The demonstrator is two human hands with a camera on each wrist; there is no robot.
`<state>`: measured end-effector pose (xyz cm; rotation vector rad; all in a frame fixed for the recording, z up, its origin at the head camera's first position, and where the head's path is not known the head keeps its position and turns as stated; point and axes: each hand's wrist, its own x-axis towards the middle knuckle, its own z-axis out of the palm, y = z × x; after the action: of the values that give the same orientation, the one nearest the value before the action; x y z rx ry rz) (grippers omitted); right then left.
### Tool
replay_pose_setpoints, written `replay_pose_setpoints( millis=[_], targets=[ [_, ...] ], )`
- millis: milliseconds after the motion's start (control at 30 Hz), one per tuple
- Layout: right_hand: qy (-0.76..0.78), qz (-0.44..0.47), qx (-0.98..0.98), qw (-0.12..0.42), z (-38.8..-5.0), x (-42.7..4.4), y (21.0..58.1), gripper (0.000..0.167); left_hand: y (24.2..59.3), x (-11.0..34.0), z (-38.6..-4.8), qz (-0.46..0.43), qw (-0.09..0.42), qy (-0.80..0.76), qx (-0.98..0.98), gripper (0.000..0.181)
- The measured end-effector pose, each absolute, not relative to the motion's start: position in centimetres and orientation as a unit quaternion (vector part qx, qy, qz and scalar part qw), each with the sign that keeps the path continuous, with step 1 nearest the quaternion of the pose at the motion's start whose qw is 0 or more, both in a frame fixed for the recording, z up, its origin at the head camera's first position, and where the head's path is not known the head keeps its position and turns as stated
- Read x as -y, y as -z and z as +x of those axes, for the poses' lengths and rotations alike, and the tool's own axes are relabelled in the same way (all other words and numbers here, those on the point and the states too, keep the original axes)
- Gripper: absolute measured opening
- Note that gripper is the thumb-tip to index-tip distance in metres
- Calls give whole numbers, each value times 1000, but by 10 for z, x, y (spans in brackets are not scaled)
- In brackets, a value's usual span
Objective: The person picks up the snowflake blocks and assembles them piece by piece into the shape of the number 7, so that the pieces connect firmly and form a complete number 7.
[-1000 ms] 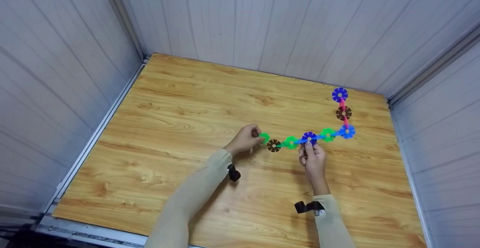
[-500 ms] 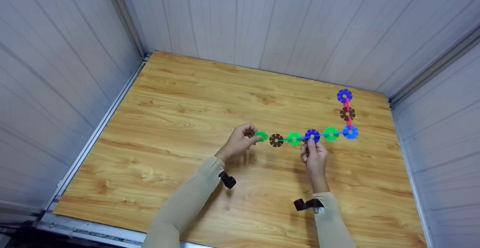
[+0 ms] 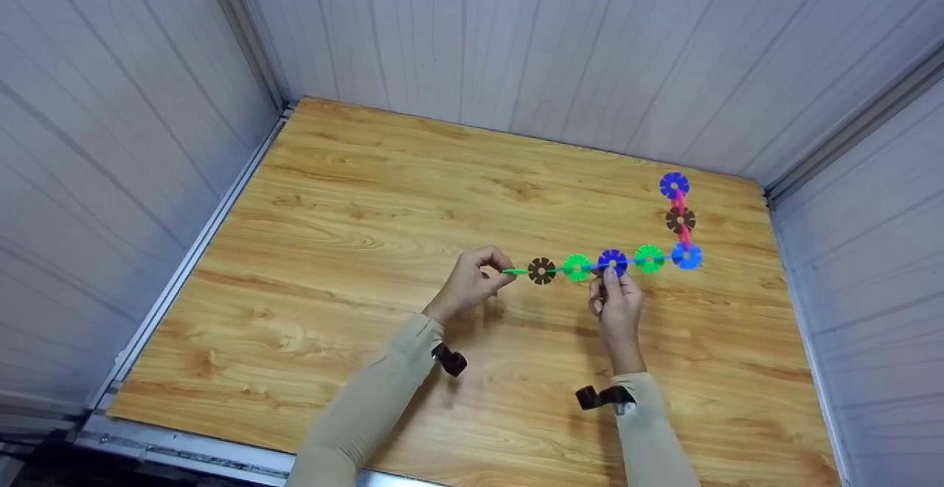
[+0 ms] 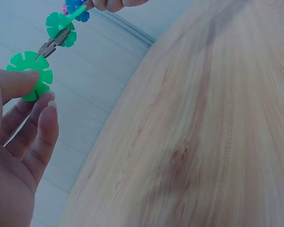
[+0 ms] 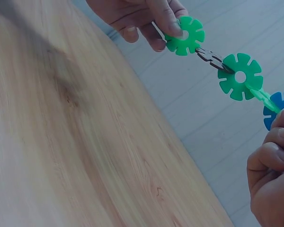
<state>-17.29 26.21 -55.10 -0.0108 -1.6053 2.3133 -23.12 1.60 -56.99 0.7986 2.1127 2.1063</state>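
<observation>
A chain of notched interlocking plastic discs hangs above the table between both hands. My left hand [image 3: 472,278] pinches a green disc [image 4: 20,61] between thumb and fingers; in the head view it stands edge-on. This disc meets the brown disc [image 3: 534,271] at the chain's left end, and the wrist views show their edges joined or touching. My right hand [image 3: 619,313] pinches the dark blue disc [image 3: 612,256] in the middle of the chain, its thumb in front. Another green disc [image 5: 229,82] sits between the brown one and the right hand.
Rightward, the chain runs through a green disc [image 3: 649,252] to a light blue disc [image 3: 686,263]. There it bends away past pink pieces and a brown disc [image 3: 672,220] to a dark blue disc [image 3: 674,178]. Pale panel walls [image 3: 501,44] surround the wooden table [image 3: 332,199].
The green disc in my left hand has turned from face-on to edge-on and closed the gap to the brown disc. The chain's left end has risen slightly; my right hand keeps its grip.
</observation>
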Motion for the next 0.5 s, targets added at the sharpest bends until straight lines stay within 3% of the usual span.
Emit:
replay_pose_setpoints(
  millis=[500],
  targets=[
    [-811,-24,563,160,-174,-257,551,31,570,-14,-226,286,-38,-633,-719,9]
  ],
)
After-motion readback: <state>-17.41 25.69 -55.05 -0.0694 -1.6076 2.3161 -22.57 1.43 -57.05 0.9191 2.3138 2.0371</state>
